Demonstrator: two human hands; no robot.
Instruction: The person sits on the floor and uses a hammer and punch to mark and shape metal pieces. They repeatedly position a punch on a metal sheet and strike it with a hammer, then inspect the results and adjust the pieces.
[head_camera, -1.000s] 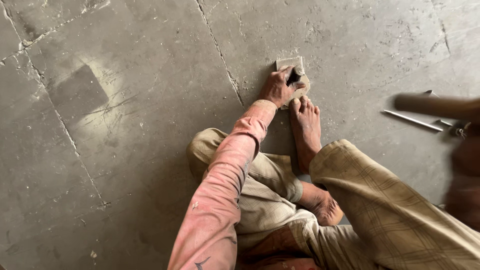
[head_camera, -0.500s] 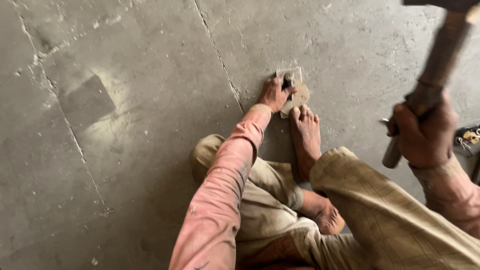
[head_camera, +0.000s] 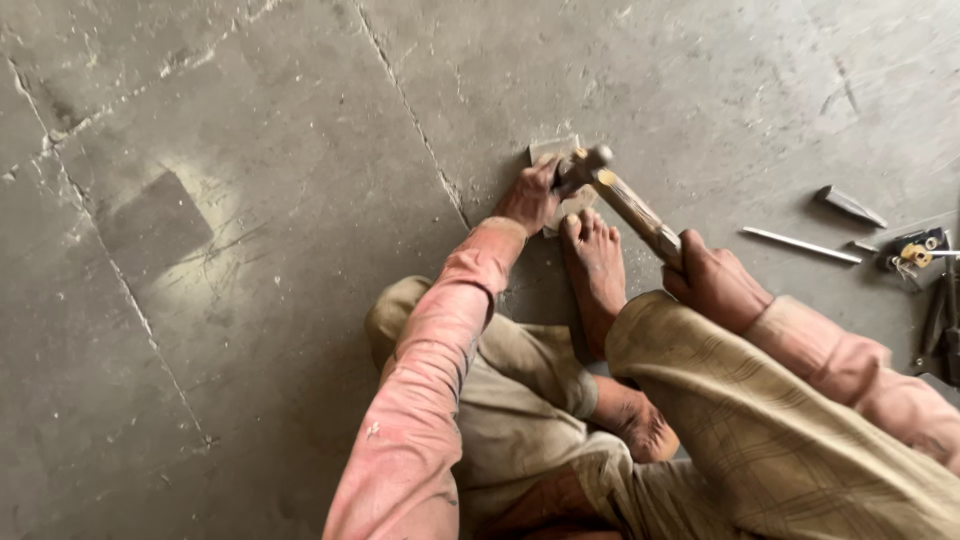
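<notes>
Grey, cracked concrete floor (head_camera: 250, 130) across the whole view, with a darker square patch (head_camera: 150, 225) ringed by pale dust at far left. Left hand (head_camera: 530, 195) in a faded pink sleeve, fingers curled down onto a small, flat, pale metal piece (head_camera: 552, 150) lying on the floor and pinning it there. Bare foot (head_camera: 595, 265) planted just below that piece, toes touching its near edge. Wooden-handled hammer with a dark metal head (head_camera: 600, 170), head down at the metal piece just beside the left hand, handle slanting down to the right. Right hand (head_camera: 712, 283) wrapped tight round the handle's lower end. Farther right, well apart on the floor: a thin metal rod (head_camera: 800, 245), a dark wedge-shaped chisel (head_camera: 850, 206), and a cluster of dark tools (head_camera: 925, 260) at the edge.
</notes>
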